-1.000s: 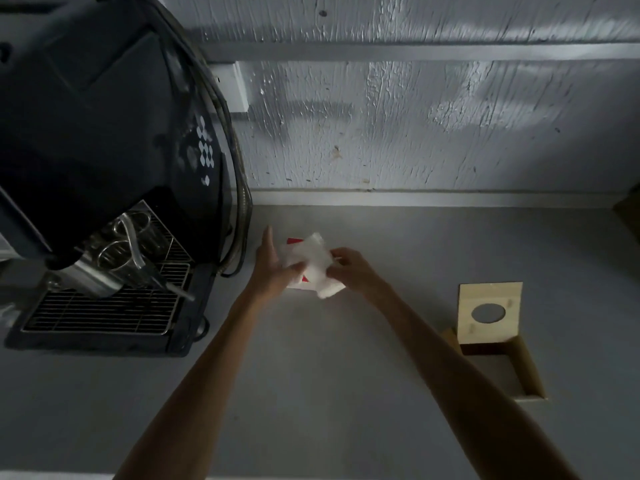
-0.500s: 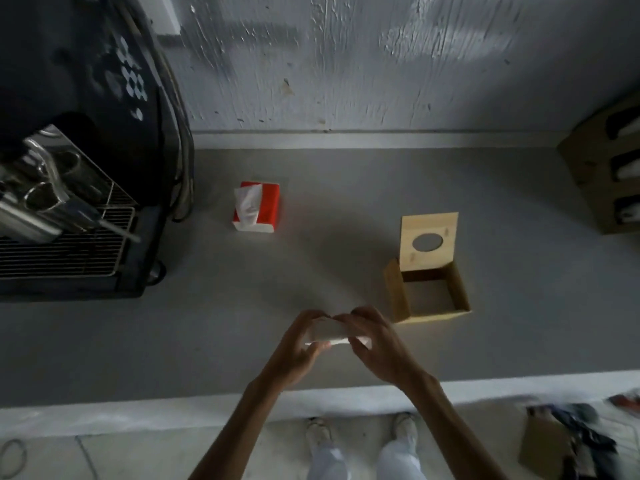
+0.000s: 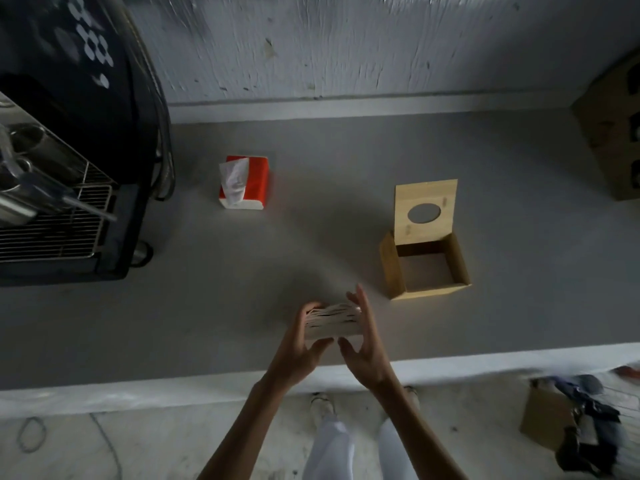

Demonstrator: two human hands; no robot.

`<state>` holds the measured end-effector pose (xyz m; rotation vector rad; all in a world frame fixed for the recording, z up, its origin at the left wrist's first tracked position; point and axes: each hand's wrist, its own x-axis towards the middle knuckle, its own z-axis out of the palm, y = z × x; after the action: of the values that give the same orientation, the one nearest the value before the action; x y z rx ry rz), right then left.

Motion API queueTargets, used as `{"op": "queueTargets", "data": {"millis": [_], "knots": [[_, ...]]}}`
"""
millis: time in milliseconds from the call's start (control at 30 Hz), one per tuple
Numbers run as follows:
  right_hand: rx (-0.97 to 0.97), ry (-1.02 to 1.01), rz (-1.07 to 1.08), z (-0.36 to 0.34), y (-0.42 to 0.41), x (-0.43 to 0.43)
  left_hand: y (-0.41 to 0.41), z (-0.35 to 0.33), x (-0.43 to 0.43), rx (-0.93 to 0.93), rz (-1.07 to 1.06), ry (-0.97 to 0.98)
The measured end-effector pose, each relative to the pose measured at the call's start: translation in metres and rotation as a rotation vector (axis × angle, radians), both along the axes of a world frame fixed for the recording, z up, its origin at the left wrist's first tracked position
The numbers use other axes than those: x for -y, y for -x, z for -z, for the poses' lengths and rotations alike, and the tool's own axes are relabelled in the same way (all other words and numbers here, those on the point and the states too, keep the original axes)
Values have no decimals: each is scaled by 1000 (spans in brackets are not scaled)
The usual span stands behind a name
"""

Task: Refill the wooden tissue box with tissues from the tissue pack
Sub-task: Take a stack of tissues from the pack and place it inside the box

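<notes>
Both hands (image 3: pixel 332 344) cup a tissue stack (image 3: pixel 331 322) between upright palms.

I see bare counter (image 3: pixel 311 244) between my hands and the wooden box (image 3: pixel 425 268). The box's top gapes, its lid (image 3: pixel 425 211) upright at the far edge. The red tissue pack (image 3: pixel 244 183) and coffee machine (image 3: pixel 69 150) crowd the left.

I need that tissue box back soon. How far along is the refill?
Done: wooden tissue box stands open and empty. In hand: left hand and right hand hold a stack of tissues. Left: put it in, shut the lid.
</notes>
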<state>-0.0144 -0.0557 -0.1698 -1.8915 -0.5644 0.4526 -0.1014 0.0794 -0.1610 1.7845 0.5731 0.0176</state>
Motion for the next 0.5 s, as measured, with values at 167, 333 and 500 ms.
{"op": "queueTargets", "data": {"millis": [167, 333, 500], "knots": [[-28, -86, 44, 1, -4, -3, -5, -4, 0, -19, 7, 29], [-27, -32, 47, 2, -5, -7, -5, -2, 0, -28, 25, -36], [105, 51, 15, 9, -5, -2, -2, 3, -2, 11, 24, -128]]}}
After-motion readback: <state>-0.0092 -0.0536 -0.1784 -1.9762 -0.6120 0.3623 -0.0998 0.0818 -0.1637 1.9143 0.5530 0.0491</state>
